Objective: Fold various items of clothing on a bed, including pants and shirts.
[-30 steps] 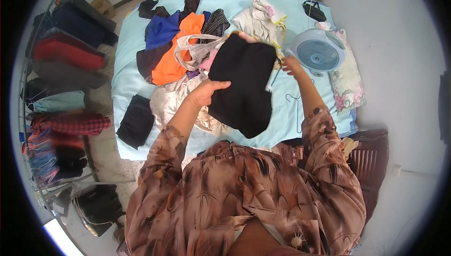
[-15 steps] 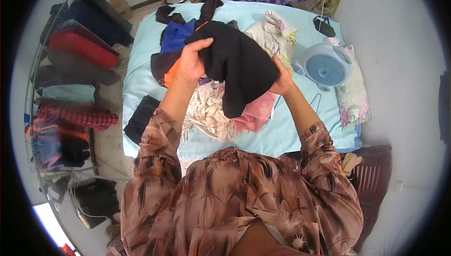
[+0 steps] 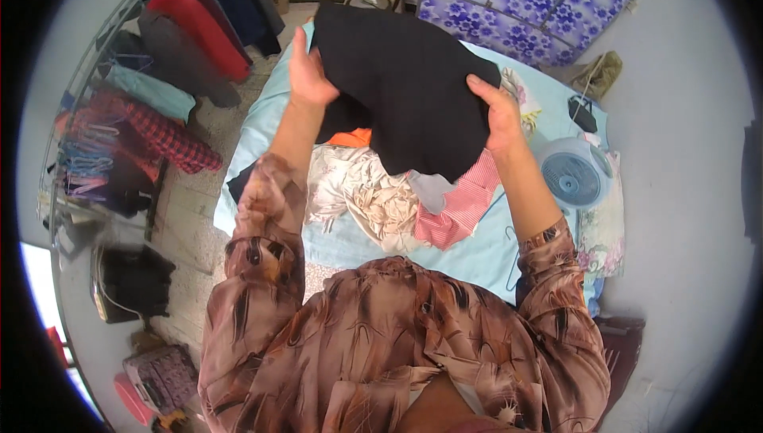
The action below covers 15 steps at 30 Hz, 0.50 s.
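A plain black garment point(image 3: 405, 87), its exact kind unclear, is held up spread out above the bed. My left hand point(image 3: 311, 75) supports its left edge, with the thumb stretched up and the other fingers hidden behind the cloth. At the right edge my right hand point(image 3: 502, 119) grips it, thumb in front and fingers behind. Under it lies a heap: a crumpled cream cloth point(image 3: 381, 199), a red-and-white striped garment point(image 3: 457, 214), a grey piece point(image 3: 429, 192) and something orange point(image 3: 350, 138). The black garment covers the far part of the heap.
The heap lies on a light-blue bed sheet point(image 3: 350, 246). A blue fan point(image 3: 571, 179), a flowered pillow point(image 3: 602, 234) and a blue wire hanger point(image 3: 510, 254) are at the right. Clothes hang on a metal rack point(image 3: 49, 155) at the left. A purple-flowered cabinet point(image 3: 509, 4) stands behind.
Both hands have risen away from me and moved farther apart, spreading the black garment wider. My left thumb has come off the cloth's front. The view has shifted, showing more floor at left.
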Tool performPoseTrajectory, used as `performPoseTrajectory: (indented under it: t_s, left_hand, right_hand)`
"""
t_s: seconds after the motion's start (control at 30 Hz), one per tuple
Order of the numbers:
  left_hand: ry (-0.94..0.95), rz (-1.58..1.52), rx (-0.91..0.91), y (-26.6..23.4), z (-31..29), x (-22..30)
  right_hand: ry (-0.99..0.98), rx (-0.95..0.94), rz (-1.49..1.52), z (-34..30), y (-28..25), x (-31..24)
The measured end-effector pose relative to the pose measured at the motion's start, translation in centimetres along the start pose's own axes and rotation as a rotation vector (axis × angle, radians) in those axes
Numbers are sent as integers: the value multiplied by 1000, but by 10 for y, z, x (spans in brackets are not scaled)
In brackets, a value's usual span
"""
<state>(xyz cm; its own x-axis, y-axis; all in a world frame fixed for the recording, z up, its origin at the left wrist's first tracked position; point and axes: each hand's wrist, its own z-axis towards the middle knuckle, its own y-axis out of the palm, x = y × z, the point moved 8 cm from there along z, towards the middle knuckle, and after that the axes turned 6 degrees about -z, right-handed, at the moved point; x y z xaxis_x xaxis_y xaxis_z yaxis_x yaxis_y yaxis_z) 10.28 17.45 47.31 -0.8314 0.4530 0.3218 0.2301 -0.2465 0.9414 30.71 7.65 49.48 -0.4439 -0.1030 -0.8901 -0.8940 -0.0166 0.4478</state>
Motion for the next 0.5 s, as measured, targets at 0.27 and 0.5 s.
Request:
performPoseTrajectory:
  t_s: [0.27,0.5]
  left_hand:
    - [-124,6,-146,-30,-88,-32]
    - [-61,636,218,-41,-89,-11]
  right_hand:
    - [373,-12,93,28,-7,65]
    - [194,-150,28,31,12,55]
